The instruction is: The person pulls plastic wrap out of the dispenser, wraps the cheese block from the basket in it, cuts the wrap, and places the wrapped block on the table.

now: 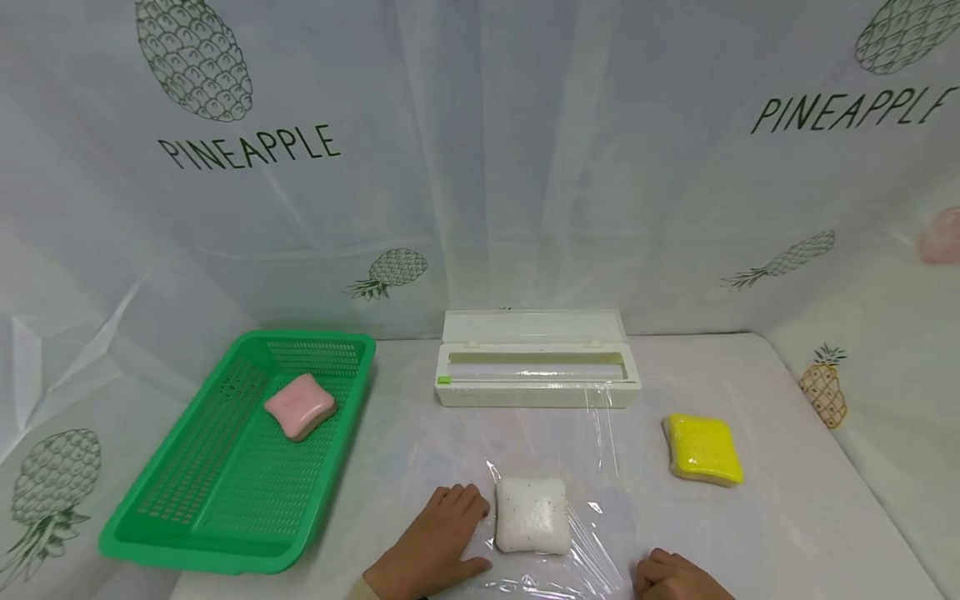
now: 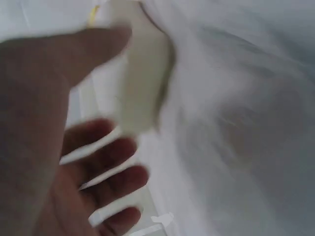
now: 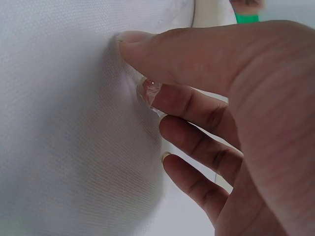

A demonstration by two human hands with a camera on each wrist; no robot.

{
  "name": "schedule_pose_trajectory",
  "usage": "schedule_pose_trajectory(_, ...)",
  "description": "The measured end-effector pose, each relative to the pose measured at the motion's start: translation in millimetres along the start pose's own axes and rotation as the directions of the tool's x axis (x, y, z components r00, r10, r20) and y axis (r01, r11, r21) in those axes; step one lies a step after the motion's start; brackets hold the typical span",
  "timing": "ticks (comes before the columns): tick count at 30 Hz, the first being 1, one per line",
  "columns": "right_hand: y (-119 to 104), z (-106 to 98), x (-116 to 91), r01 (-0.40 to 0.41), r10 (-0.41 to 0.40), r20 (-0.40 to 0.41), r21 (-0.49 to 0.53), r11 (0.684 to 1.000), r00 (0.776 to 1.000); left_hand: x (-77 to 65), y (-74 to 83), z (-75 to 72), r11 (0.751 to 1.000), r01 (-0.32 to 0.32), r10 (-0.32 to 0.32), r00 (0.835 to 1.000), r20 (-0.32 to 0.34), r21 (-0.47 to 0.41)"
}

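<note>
A white, speckled, pillow-shaped soap bar (image 1: 533,515) lies at the front middle of the table, with clear cling film (image 1: 592,542) around it. Whether the film runs under or over the bar I cannot tell. My left hand (image 1: 438,542) is beside the bar's left side, fingers loosely spread; the left wrist view shows the bar (image 2: 145,73) between thumb and fingers without a grip. To the right, my right hand (image 1: 675,577) is at the film's edge. A crumpled bit of film (image 3: 152,91) shows between its thumb and curled index finger.
Behind the bar stands a white film dispenser (image 1: 536,395), lid raised, film running forward from its roll. A green basket (image 1: 217,558) at left holds a pink soap bar (image 1: 302,406). A yellow soap bar (image 1: 703,448) lies at right. Pineapple-printed curtains (image 1: 525,167) enclose the table.
</note>
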State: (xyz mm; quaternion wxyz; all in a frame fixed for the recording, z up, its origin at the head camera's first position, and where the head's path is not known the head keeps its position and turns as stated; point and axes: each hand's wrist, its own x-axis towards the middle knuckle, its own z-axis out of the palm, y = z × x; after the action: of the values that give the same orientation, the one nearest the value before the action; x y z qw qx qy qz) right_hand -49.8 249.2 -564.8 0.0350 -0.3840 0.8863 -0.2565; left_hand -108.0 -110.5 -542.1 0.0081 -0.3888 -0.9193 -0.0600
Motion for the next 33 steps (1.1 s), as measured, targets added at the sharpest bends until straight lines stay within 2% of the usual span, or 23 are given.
schedule_pose_trajectory(5,0.8,0.1,0.9,0.011,-0.011,-0.001,-0.006,1.000,1.000,-22.1,-9.8,-0.9,0.990,-0.060,0.075,0.990,0.122,-0.124)
schedule_pose_trajectory(8,1.0,-0.6,0.5,0.006,-0.006,0.010,0.001,1.000,1.000,-27.6,-10.8,2.0,0.988,-0.078,0.096,0.987,0.127,-0.135)
schedule_pose_trajectory(11,0.1,-1.7,1.1,0.002,-0.002,0.010,-0.011,1.000,1.000,-30.3,-11.8,7.0,0.987,-0.123,0.131,0.989,0.067,-0.107)
schedule_pose_trajectory(15,-0.6,-6.2,3.1,-0.014,0.014,0.004,-0.012,1.000,1.000,-33.4,-14.8,11.9,0.980,-0.196,0.193,0.978,-0.076,-0.029)
schedule_pose_trajectory(18,2.4,-13.9,4.6,-0.044,0.044,0.008,0.019,0.999,0.999,-35.5,-18.2,11.9,0.982,-0.188,0.182,0.973,-0.142,-0.029)
schedule_pose_trajectory(20,5.1,-20.3,5.3,-0.110,0.109,0.027,0.057,0.992,0.994,-36.0,-20.7,10.1,0.986,-0.157,0.146,0.977,-0.159,-0.061)
schedule_pose_trajectory(22,7.0,-25.8,5.9,-0.197,0.194,0.038,0.090,0.976,0.980,-35.5,-23.4,8.2,0.989,-0.121,0.105,0.981,-0.164,-0.090)
schedule_pose_trajectory(24,7.9,-29.5,6.5,-0.286,0.286,0.010,0.099,0.953,0.958,-33.8,-25.9,6.4,0.989,-0.081,0.059,0.983,-0.174,-0.123)
schedule_pose_trajectory(28,8.4,-31.0,10.4,-0.439,0.448,-0.108,0.095,0.893,0.888,-29.3,-30.0,5.9,0.978,-0.023,-0.022,0.977,-0.212,-0.208)
schedule_pose_trajectory(31,9.9,-28.3,15.4,-0.514,0.522,-0.159,0.089,0.853,0.838,-26.1,-31.3,7.1,0.958,0.017,-0.087,0.968,-0.235,-0.287)
schedule_pose_trajectory(33,11.8,-25.6,19.5,-0.545,0.552,-0.153,0.088,0.834,0.820,-23.8,-31.6,8.5,0.945,0.044,-0.128,0.962,-0.241,-0.325)
